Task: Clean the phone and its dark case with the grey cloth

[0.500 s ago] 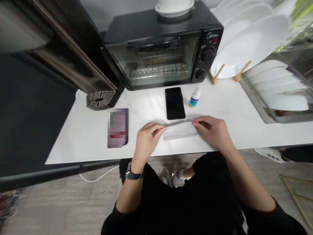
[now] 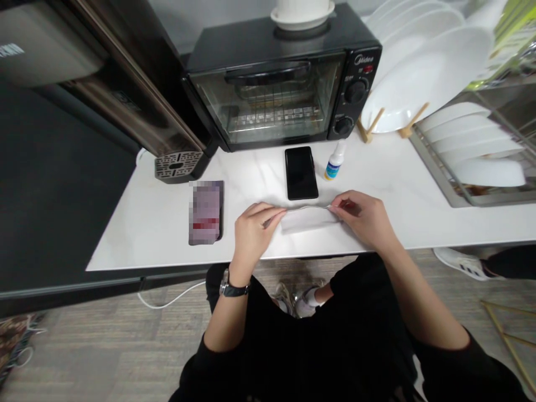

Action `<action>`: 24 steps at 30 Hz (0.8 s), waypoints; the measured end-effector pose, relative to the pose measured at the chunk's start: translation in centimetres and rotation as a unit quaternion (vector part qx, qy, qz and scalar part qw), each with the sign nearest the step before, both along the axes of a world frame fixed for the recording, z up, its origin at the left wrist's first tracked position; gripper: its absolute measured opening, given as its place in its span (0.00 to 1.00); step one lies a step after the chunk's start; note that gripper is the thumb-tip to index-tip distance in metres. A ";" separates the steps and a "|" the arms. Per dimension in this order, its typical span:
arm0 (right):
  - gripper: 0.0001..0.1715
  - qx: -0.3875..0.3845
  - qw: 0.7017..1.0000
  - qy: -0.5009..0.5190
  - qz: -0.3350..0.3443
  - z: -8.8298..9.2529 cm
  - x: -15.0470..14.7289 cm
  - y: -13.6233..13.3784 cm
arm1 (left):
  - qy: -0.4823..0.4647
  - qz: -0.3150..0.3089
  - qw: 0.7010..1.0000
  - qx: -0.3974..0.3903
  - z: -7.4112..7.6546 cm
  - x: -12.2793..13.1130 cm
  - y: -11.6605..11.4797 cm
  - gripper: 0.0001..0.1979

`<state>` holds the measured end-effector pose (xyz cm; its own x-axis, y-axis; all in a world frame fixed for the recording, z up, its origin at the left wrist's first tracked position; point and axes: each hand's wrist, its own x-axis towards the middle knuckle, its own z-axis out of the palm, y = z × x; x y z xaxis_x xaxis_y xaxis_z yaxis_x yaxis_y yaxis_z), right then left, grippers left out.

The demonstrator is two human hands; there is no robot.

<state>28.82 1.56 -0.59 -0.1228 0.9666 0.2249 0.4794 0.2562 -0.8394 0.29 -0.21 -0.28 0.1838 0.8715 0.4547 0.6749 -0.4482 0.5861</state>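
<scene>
While both hands pinch its ends, a white sheet (image 2: 310,219) spans left to right

Because it stretches between the hands, the sheet lies to the right of the left hand (image 2: 254,230) and to the left of the right hand (image 2: 363,219), at the near side of the counter (image 2: 402,206). Its long axis runs left to right, just beside the near end of the phone (image 2: 301,174), whose own long axis points near to far. Each hand presses thumb and fingertips together on one far corner of the sheet; neither is nearer to it than the other. The bottle (image 2: 334,167), far and right of the phone, is nearer to the right hand.

Thin and matt, the sheet is a long rectangle with a slightly wavy far edge; whether it is fabric or paper, I cannot tell. The phone is a flat, dark slab with rounded corners. The bottle, small and white, wears a blue and yellow label. Left of the left hand lies a case (image 2: 205,215), oblong and purplish, its face blurred by pixelation. The counter is smooth and white with faint grey veins, and beyond it stands a black oven (image 2: 263,106) with a glass door.
</scene>
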 end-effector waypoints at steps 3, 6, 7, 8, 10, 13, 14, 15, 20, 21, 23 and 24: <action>0.09 -0.009 1.000 0.012 0.002 0.0 0.0 0.0 | 0.014 -0.006 1.000 -0.025 0.3 0.1 0.2 0.06; 0.09 -0.015 1.000 0.017 0.006 0.0 0.0 0.1 | 0.033 -0.012 0.998 -0.044 0.5 0.2 0.3 0.07; 0.09 -0.018 1.000 0.018 0.007 0.0 0.0 0.1 | 0.039 -0.015 0.998 -0.043 0.5 0.2 0.3 0.09; 0.09 -0.020 1.000 0.018 0.009 0.0 0.0 0.1 | 0.045 -0.019 0.998 -0.040 0.5 0.2 0.3 0.11; 0.09 -0.026 0.999 0.017 0.010 0.0 0.0 0.2 | 0.050 -0.025 0.998 -0.022 0.5 0.3 0.2 0.12; 0.09 -0.035 0.999 0.015 0.007 0.0 -0.1 0.2 | 0.050 -0.028 0.998 0.010 0.5 0.2 0.2 0.08; 0.09 -0.037 0.999 0.013 0.005 0.0 -0.1 0.2 | 0.052 -0.030 0.998 0.017 0.5 0.2 0.2 0.07; 0.09 -0.038 0.999 0.011 0.004 0.0 -0.1 0.2 | 0.057 -0.032 0.998 0.018 0.4 0.2 0.2 0.06; 0.11 -0.037 0.999 -0.003 0.002 0.1 0.0 0.2 | 0.089 0.000 0.996 -0.008 0.2 0.2 0.5 0.09; 0.12 -0.035 0.999 -0.006 0.001 0.1 0.0 0.2 | 0.096 0.008 0.995 -0.012 0.1 0.2 0.5 0.09; 0.12 -0.029 1.000 -0.009 0.000 0.1 0.0 0.2 | 0.104 0.016 0.994 -0.017 0.2 0.2 0.5 0.09; 0.13 -0.025 1.000 -0.009 0.000 0.1 0.0 0.2 | 0.106 0.017 0.994 -0.019 0.2 0.2 0.5 0.08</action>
<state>28.80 1.74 -0.48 -0.1261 0.9767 0.1735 0.4951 0.2136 -0.8422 0.49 0.32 -0.09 0.2421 0.8946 0.3755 0.7989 -0.4035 0.4461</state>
